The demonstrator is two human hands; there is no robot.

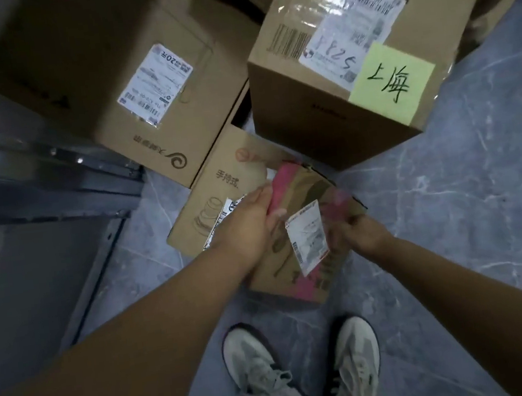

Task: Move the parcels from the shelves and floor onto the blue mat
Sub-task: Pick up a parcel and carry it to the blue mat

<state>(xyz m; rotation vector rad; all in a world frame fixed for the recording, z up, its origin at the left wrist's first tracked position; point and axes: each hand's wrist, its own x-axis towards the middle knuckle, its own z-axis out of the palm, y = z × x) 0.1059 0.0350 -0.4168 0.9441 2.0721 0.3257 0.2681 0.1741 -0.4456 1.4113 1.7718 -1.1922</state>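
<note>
A small brown parcel with pink stripes and a white label is held over the grey floor in front of my feet. My left hand grips its left side with the thumb on top. On its right side my right hand is closed around the edge. Behind it a flat brown box with a printed drawing lies on the floor. A big carton with a white label stands at the back left. Another big carton with a yellow note stands at the back right. No blue mat is in view.
A dark metal shelf frame runs along the left side, its lower shelf close to my left arm. Grey marble floor shows on the right. My two white shoes stand at the bottom centre.
</note>
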